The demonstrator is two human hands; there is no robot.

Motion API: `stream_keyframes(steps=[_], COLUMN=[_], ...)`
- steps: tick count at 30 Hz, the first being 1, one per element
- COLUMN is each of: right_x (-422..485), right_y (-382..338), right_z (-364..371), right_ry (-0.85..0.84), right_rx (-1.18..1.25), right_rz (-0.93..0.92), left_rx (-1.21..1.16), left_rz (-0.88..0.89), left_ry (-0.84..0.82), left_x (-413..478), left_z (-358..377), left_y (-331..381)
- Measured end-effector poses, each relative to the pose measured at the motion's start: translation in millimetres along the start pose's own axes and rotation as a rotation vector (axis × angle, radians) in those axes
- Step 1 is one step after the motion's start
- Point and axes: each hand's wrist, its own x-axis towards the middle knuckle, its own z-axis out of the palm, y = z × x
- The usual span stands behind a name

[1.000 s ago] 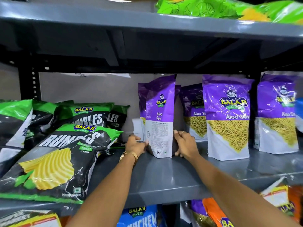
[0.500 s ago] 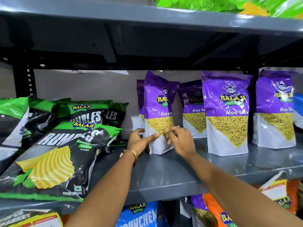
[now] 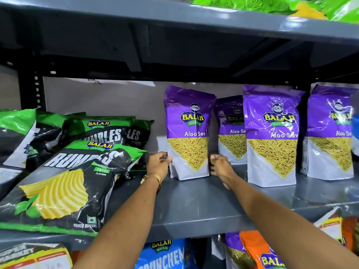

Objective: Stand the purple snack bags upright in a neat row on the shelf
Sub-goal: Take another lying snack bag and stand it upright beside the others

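Bag in hand: a purple snack bag was stood upright on the grey shelf directly between the two hands, front panel turned outward, probably so that it matched the faces of the others.
Row: three more purple bags were seen upright beyond the right hand; one was set further back, behind the gap, so the line was judged not yet neat.
Left hand: fingers were curled loosely and laid against the bag's lower left edge.
Right hand: fingers were curled against the lower right edge.
Grip: the bag was braced low on both sides, seemingly to steady and square it; whether it was squeezed or merely touched could not be told.
Beyond the left hand: green and black chip bags were lying slanted.
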Motion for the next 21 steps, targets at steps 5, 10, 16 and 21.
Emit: stream_keyframes(steps=[5, 10, 16, 21], right_x=[-6, -9, -20, -36], right_y=[-1, -1, -7, -13], right_z=[-1, -4, -10, -16], right_ry=[0.055, 0.113, 0.163, 0.162], right_rx=[-0.077, -0.151, -0.297, -0.540], right_rz=[-0.088, -0.156, -0.136, -0.082], left_rx=[0.151, 0.057, 0.088, 0.211], left_rz=[-0.003, -0.091, -0.060, 0.025], left_ry=[0.126, 0.049, 0.005, -0.067], left_x=[-2, -3, -12, -28], left_z=[3, -1, -6, -13], left_y=[0, -1, 4, 10])
